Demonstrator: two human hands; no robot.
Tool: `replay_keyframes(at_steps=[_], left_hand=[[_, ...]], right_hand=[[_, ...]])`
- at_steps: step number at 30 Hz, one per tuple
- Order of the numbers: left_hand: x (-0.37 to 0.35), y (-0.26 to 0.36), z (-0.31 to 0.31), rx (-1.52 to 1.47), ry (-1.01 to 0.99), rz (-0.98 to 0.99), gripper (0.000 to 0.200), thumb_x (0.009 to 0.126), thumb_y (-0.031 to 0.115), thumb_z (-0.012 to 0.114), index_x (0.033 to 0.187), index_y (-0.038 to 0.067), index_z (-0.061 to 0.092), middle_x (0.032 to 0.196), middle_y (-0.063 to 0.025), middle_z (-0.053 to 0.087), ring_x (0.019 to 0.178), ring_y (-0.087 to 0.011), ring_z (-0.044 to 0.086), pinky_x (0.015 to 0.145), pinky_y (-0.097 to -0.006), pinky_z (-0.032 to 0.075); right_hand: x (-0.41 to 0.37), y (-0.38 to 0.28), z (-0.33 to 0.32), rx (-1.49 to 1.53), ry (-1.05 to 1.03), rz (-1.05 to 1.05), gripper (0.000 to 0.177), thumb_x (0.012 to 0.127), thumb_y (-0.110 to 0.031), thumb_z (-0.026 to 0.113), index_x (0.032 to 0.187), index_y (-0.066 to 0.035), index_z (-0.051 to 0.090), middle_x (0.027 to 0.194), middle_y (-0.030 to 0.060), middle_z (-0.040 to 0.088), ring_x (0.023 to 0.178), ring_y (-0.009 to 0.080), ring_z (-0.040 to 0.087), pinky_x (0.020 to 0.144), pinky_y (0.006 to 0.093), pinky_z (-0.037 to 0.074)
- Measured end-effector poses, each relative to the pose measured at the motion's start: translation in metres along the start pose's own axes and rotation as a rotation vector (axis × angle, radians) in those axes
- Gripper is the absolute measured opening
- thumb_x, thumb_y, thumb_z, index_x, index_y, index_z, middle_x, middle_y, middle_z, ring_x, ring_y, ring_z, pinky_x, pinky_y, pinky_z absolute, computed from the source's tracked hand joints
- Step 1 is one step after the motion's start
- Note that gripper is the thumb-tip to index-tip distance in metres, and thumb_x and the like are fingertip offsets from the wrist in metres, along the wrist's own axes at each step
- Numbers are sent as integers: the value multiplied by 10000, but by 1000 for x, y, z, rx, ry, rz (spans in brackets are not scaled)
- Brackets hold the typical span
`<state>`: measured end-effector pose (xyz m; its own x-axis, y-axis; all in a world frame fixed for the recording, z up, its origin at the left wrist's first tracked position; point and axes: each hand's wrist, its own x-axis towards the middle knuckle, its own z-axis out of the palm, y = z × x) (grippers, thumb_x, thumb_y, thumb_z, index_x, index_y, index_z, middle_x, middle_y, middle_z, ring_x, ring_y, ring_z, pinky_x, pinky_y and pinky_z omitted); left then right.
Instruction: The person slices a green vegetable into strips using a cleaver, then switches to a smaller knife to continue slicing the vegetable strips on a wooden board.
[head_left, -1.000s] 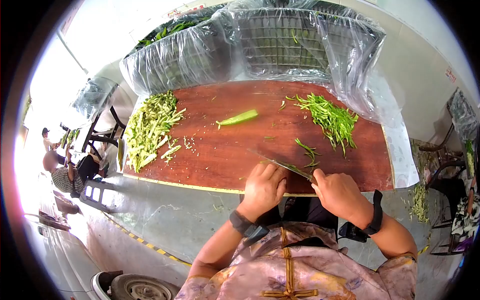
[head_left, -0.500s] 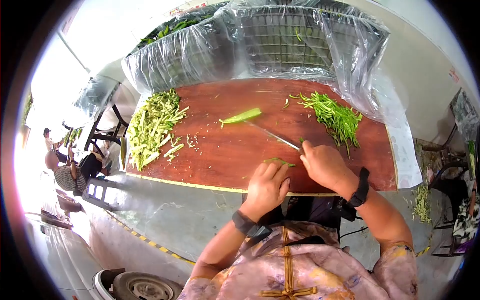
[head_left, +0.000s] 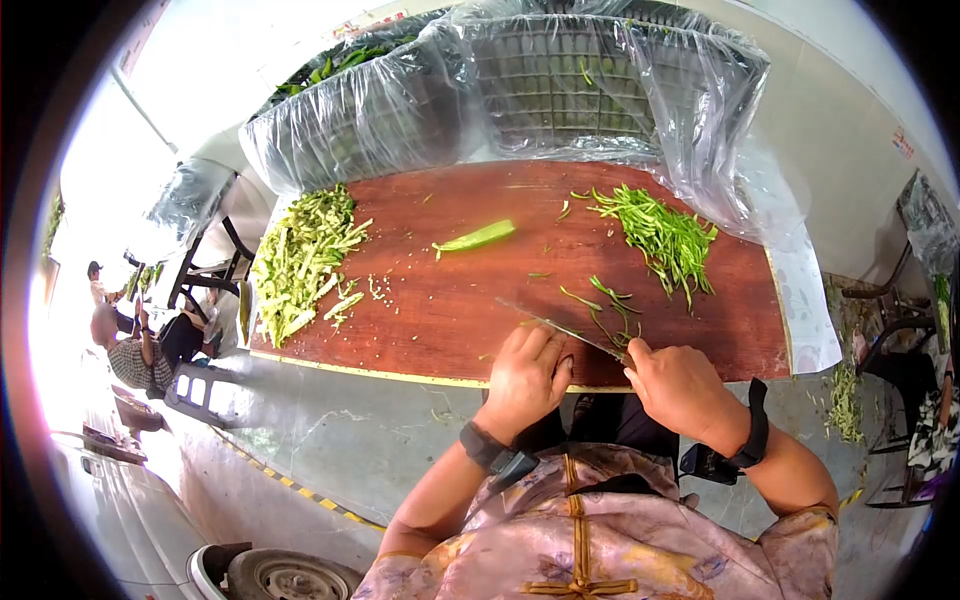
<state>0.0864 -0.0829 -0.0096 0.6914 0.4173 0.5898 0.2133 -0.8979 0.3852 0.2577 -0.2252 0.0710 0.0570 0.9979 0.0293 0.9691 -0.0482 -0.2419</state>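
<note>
Right hand (head_left: 682, 385) pulled back from the far pod to the near board edge, fist closed round the knife (head_left: 560, 328) handle. Its thin flat blade now slants just beside the left hand (head_left: 528, 372). Left fingers curled, knuckles up, on the board; can't tell what's under them. Thin dark green strips (head_left: 603, 308) lie by the blade. Smooth tapered green pod (head_left: 478, 237) sits mid-board, well apart. Reddish wooden board (head_left: 450, 310); pale shredded heap (head_left: 300, 250) left, dark slivers pile (head_left: 665, 235) far right. Crinkly plastic-lined crates (head_left: 560, 80) beyond.

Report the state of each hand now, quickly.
Left hand: fingers curled on the cutting board beside the knife; grip cannot be told.
Right hand: closed on the knife's handle.
</note>
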Motion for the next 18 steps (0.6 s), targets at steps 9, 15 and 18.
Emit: replay_keyframes(at_steps=[9,15,18], left_hand=[[2,-1,-3,-39,-33,3,243,807,106,674,1030,10,665,1031,-143,600,949,-354,572,821,-427,498],[0,4,-7,106,7,13,276,811,116,679,1074,34,662,1114,-145,581,1012,-351,571,866,-432,491],[-2,2,-1,83,36,13,275,813,115,677,1075,32,663,1092,-145,595,1010,-351,574,882,-443,488]], right_hand=[[66,-5,30,55,95,-94,224,924,-200,603,962,8,526,653,214,627,642,413,649,570,514,513],[61,14,27,-1,194,21,227,927,-190,601,981,17,525,660,214,629,638,416,645,570,517,507],[34,17,16,8,174,15,239,938,-200,599,993,15,511,634,206,612,603,408,626,545,520,481]])
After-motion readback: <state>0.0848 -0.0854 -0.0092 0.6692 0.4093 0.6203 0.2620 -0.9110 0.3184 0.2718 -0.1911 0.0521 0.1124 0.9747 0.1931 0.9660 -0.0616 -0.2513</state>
